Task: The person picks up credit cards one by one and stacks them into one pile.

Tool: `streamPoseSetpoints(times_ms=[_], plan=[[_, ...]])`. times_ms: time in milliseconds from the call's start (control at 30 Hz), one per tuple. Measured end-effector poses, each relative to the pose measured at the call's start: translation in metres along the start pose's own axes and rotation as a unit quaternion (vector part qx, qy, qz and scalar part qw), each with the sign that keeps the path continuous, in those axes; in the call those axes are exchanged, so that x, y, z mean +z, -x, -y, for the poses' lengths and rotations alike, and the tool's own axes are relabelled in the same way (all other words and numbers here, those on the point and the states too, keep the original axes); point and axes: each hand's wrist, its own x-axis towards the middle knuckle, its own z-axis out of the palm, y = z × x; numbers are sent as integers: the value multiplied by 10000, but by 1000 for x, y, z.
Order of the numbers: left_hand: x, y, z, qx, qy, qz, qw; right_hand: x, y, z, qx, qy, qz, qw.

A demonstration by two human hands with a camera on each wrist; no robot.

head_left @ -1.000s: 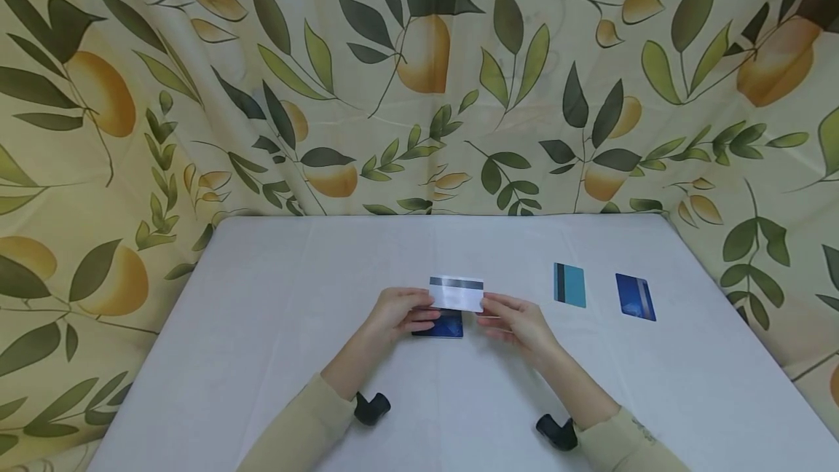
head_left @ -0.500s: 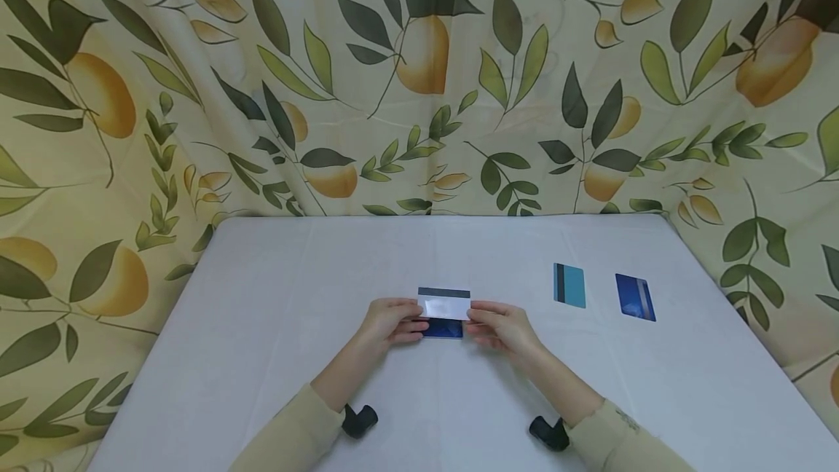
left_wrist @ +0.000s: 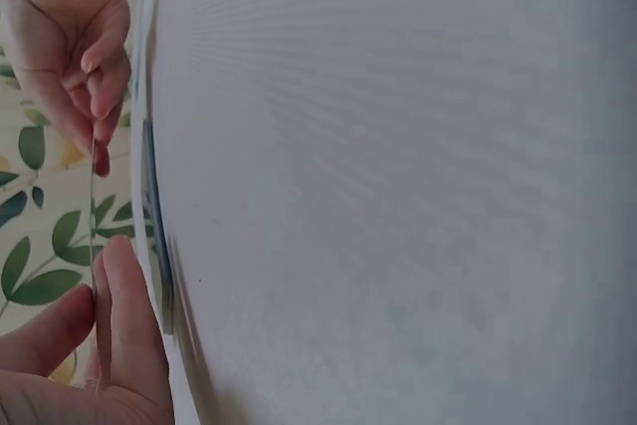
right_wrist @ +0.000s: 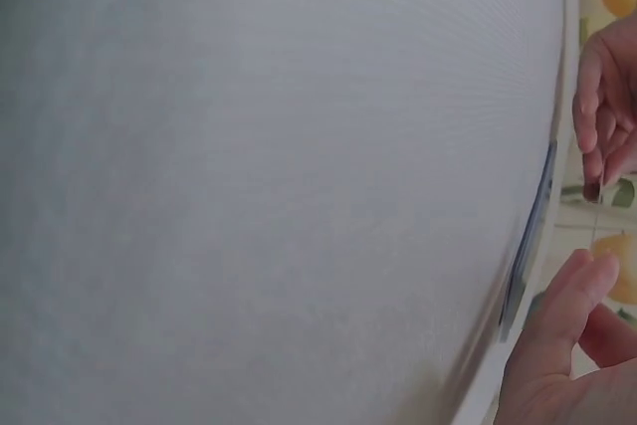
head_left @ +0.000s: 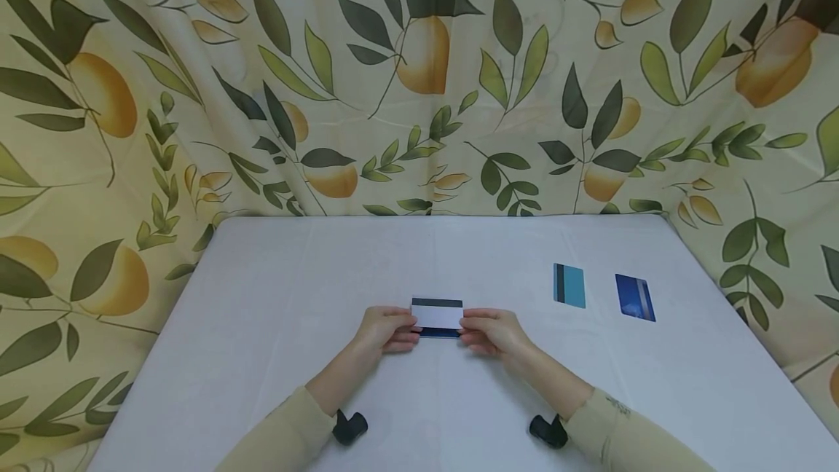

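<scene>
A white card with a dark stripe (head_left: 437, 314) is held level between both hands in the middle of the table. My left hand (head_left: 388, 328) pinches its left edge between thumb and fingers, and my right hand (head_left: 490, 329) pinches the right edge. Below it on the tabletop lies a dark blue card (head_left: 439, 333), mostly covered in the head view. In the left wrist view the held card (left_wrist: 94, 206) shows edge-on, with a gap between it and the blue card (left_wrist: 156, 216) on the table. The right wrist view shows that blue card (right_wrist: 530, 236) lying flat too.
Toward the right of the white table (head_left: 295, 261) lie a teal card with a black stripe (head_left: 569, 285) and a blue card with a grey stripe (head_left: 636, 298). A leaf-and-fruit patterned curtain (head_left: 419, 130) hangs behind the table's back edge.
Both hands have brought the white card toward the body and slightly left, so it now covers most of the dark blue card. The two cards at the right have stayed put.
</scene>
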Motion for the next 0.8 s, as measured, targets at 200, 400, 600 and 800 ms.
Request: streamPoseSetpoints(times_ms=[200,400,600,800], plan=[[-2,0,3,38,-232,-60,9997,3,-2,-1,76,67,-4,9999],[-1,-1,5,91,-377,-198,9991,4,-3,-3,129,137,-2,9998],[0,-6,10,274,-557,-252,9978,4,-4,-4,118,212,-62,9997],[0,-7,11,505,-690,-213,9961,4,-5,-4,94,196,-111,9997]])
